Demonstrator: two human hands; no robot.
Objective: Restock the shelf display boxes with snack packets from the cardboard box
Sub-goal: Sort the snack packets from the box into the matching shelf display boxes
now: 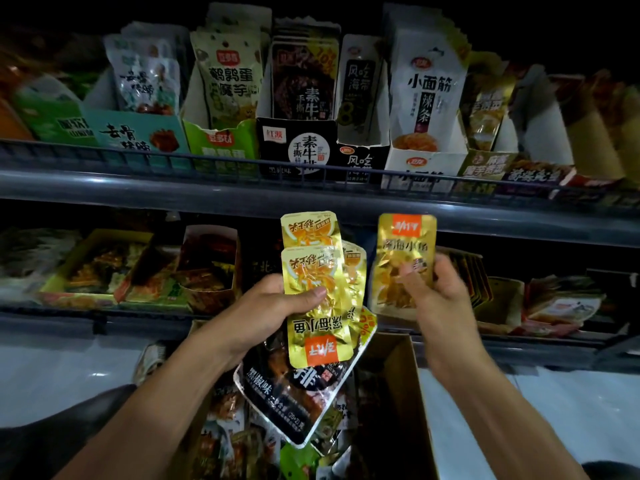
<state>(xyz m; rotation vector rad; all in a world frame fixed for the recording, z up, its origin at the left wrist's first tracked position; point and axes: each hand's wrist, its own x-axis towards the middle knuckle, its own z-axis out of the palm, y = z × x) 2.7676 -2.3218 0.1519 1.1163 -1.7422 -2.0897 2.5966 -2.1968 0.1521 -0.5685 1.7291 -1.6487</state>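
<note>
My left hand [273, 308] grips a fanned stack of gold snack packets [318, 271], held upside down, with a black packet [287, 400] under them. My right hand [434, 289] pinches a single gold packet [405, 251] upright, just right of the stack and in front of the lower shelf. The open cardboard box [398, 410] sits below both hands with several mixed packets inside. Display boxes line both shelves; a red one [211, 268] and a yellow one [97, 265] stand at left on the lower shelf.
The upper shelf carries a row of upright display boxes behind a wire rail [311, 174], among them a white box [427, 109] and a black box [298, 147]. The lower shelf edge [104, 320] runs behind my wrists. Pale floor [571, 410] shows right of the cardboard box.
</note>
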